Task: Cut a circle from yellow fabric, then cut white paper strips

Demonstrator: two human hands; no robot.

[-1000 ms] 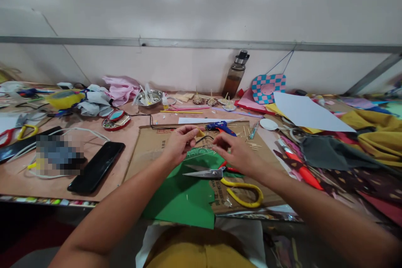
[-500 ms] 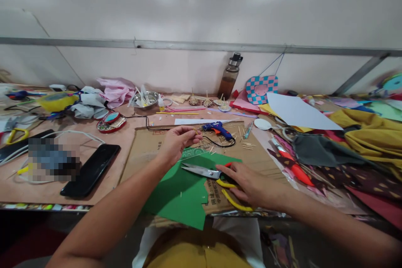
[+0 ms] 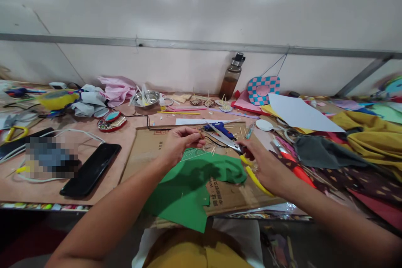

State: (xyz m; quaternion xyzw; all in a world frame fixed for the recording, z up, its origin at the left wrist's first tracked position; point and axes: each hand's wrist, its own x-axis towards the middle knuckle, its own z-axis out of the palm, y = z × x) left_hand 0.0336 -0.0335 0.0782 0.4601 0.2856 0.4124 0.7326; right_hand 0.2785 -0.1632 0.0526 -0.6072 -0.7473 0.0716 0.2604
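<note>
My right hand (image 3: 265,167) grips yellow-handled scissors (image 3: 233,143), raised above the cardboard with their blades apart and pointing up and left. To their left, my left hand (image 3: 179,144) is closed in a pinch. Something tiny is between its fingertips, too small to make out. Below both hands lies green paper (image 3: 179,192), notched along its right side, on a brown cardboard sheet (image 3: 141,146). Just behind the scissor blades rests a blue glue gun (image 3: 228,131), partly covered by them. Short thin wooden sticks (image 3: 213,150) are scattered on the cardboard.
A black phone (image 3: 91,169) and white cables lie at left. Behind stand a metal bowl (image 3: 147,99), small stick-and-disc pieces (image 3: 208,100) and a bottle (image 3: 230,77). White paper (image 3: 303,111) and mustard cloth (image 3: 367,134) are at right.
My right hand has lifted the scissors off the green paper and moved them up and right, with the blades now spread. My left hand keeps its pinch in nearly the same place.
</note>
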